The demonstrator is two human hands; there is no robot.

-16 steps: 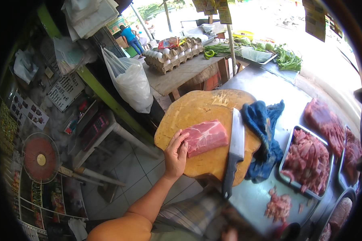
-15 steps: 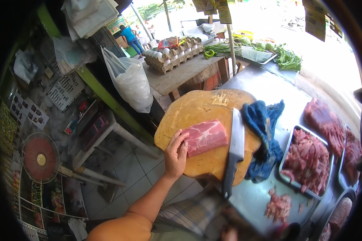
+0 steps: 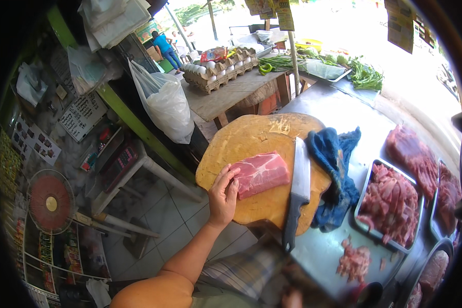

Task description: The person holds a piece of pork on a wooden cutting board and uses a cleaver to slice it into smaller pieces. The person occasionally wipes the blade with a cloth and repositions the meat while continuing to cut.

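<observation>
A thick slab of raw pork (image 3: 263, 174) with white streaks lies on a round wooden chopping board (image 3: 241, 134). My left hand (image 3: 223, 197) rests against its left end, fingers stretched out over the edge and thumb apart from them. To the right of the meat, a large knife (image 3: 301, 177) lies along the board; its dark handle reaches past the near edge, and no hand holds it. At the lower edge a blurred, skin-coloured patch (image 3: 292, 299) may be part of my right hand; its fingers cannot be made out.
Right of the board are a blue cloth (image 3: 339, 177), a metal tray (image 3: 362, 218) of cut meat, larger meat pieces (image 3: 413, 156) and scraps (image 3: 354, 262) on the metal table. Egg trays (image 3: 223, 74) and green vegetables (image 3: 365, 76) stand beyond. A white plastic bag (image 3: 167, 110) hangs at left.
The whole view has shifted very slightly. My left hand, the pork and the knife keep their places relative to one another.
</observation>
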